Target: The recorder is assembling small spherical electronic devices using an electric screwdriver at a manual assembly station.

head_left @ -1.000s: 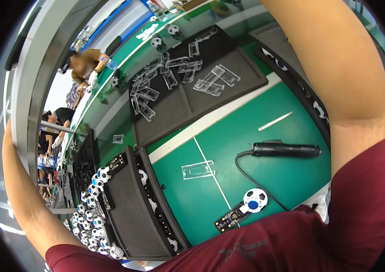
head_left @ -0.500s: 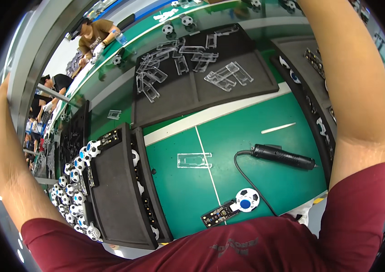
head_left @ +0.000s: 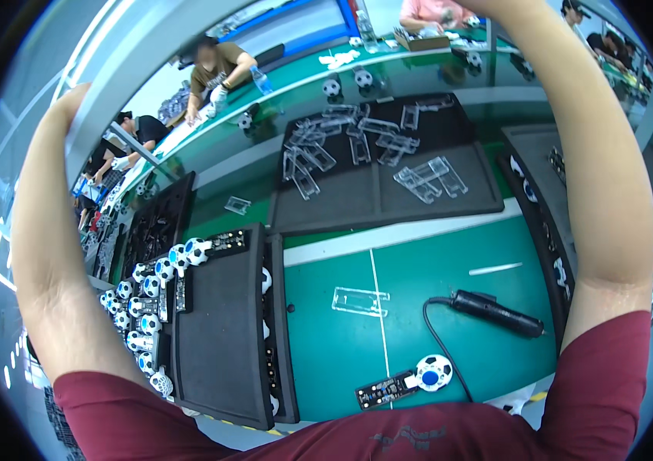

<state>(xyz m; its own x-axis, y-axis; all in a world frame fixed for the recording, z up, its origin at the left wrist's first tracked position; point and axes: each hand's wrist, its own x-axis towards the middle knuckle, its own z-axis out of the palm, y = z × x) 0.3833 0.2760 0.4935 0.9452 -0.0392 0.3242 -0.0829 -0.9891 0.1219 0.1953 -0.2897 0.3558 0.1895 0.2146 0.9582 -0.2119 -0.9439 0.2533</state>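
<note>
Both my arms are raised. My left forearm point(head_left: 54, 253) rises along the left side to a grey metal bar point(head_left: 104, 50), and the hand beyond it does not show. My right forearm point(head_left: 611, 184) runs up past the top edge, its hand out of the picture. Below them on the green mat point(head_left: 326, 357) lies a black circuit board point(head_left: 384, 390) joined to a football-patterned round piece point(head_left: 434, 373) with a blue disc. A black corded electric screwdriver point(head_left: 497, 313), a clear plastic frame point(head_left: 360, 302) and a thin white stick point(head_left: 495, 269) lie farther back.
Left stands a stack of dark trays point(head_left: 219, 338), with several football-patterned pieces point(head_left: 150, 286) beside my left arm. A black tray point(head_left: 326, 203) at the back holds several clear frames point(head_left: 430, 179). More trays point(head_left: 530, 146) sit right. Co-workers point(head_left: 215, 73) sit across the tables.
The view has tilted up and turned left, so the table things appear lower and farther right. More of the far tables and another person in pink show. Both arms remain raised.
</note>
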